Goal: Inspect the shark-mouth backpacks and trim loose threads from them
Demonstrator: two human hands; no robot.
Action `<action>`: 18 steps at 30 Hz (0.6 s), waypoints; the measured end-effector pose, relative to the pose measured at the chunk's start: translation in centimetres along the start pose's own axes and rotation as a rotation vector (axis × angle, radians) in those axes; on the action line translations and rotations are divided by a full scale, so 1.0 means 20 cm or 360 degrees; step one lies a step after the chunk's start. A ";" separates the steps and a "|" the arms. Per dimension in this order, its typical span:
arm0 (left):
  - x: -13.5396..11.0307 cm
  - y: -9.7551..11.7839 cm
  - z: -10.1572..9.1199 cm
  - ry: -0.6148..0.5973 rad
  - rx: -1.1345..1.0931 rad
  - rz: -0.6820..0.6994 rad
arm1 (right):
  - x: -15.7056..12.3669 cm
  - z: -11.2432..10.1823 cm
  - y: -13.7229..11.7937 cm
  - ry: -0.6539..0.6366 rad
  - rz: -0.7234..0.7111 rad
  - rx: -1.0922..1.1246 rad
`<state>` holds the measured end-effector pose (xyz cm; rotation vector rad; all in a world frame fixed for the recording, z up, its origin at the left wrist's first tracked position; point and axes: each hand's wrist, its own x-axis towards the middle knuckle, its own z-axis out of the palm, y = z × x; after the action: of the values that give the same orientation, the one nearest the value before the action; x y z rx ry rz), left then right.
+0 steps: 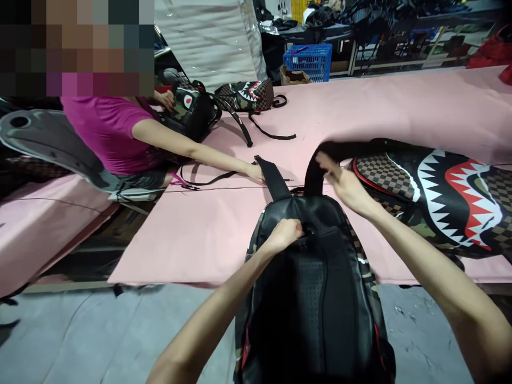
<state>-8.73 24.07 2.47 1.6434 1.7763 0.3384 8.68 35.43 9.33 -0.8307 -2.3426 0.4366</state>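
A black backpack [304, 298] with camouflage and checkered sides stands in front of me, its padded back panel facing me. My left hand [286, 233] is closed on it at the top edge of that panel; its fingertips are partly hidden. My right hand [346, 186] has its fingers apart, slightly blurred, beside a black shoulder strap [314, 173] that arcs to the right; I cannot tell if they touch. The other shoulder strap [274, 178] lies across the table toward a co-worker's hand [255, 172], at its end.
On the pink-covered table [192, 240], a shark-mouth backpack [448, 197] lies at right. Beyond the left side sits a co-worker in a magenta shirt [108, 133], with a camouflage backpack [188, 109] close by. Another patterned bag [244, 95] and a blue crate [308, 61] are behind.
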 end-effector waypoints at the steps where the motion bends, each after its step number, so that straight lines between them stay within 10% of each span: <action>1: 0.00 0.01 0.01 -0.0025 0.0034 -0.0003 | 0.01 -0.02 0.01 0.0102 0.0134 0.0014; 7: -0.06 0.04 0.06 -0.0103 0.0197 -0.0036 | -0.42 0.08 -0.07 -0.0735 0.0046 -0.0165; 12: -0.07 0.07 0.09 -0.0182 0.0466 0.0090 | -0.76 0.15 -0.14 -0.0629 -0.0314 -0.0381; 18: 0.05 0.16 0.08 -0.0142 0.0884 0.0217 | -0.79 0.16 -0.13 -0.0530 -0.0442 -0.0394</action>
<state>-5.15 25.24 2.94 2.1274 1.7920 -0.1901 15.23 22.81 1.16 -0.5583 -2.8141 0.1781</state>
